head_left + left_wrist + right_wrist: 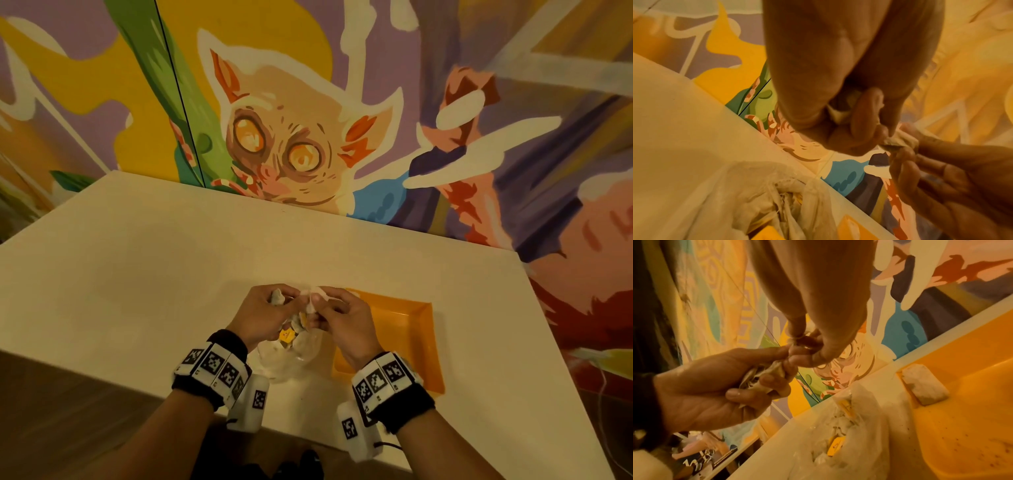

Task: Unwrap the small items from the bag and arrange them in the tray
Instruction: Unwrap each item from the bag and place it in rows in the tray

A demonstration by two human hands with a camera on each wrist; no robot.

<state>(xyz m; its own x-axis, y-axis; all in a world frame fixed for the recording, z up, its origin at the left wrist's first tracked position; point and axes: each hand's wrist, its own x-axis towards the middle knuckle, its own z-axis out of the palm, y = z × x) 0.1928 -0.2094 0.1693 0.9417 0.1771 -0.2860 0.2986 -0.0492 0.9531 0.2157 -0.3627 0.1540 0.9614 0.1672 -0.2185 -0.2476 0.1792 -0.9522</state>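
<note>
Both hands meet above a clear plastic bag [291, 353] on the white table. My left hand [286, 303] grips a crumpled pale wrapper wad [764, 378] in its curled fingers. My right hand [320, 305] pinches a small wrapped item [898, 141] where the two hands touch, with a white strip of wrapper [311, 303] showing between them. The item itself is mostly hidden by fingers. Yellow pieces [838, 444] lie inside the bag [851, 426]. The orange tray [411, 329] sits just right of the bag and holds one white unwrapped block [925, 386].
The white table [137, 274] runs up to a painted mural wall [291, 137] at the back. Its near edge lies just under my wrists. The tray's [962, 418] floor shows small dark specks.
</note>
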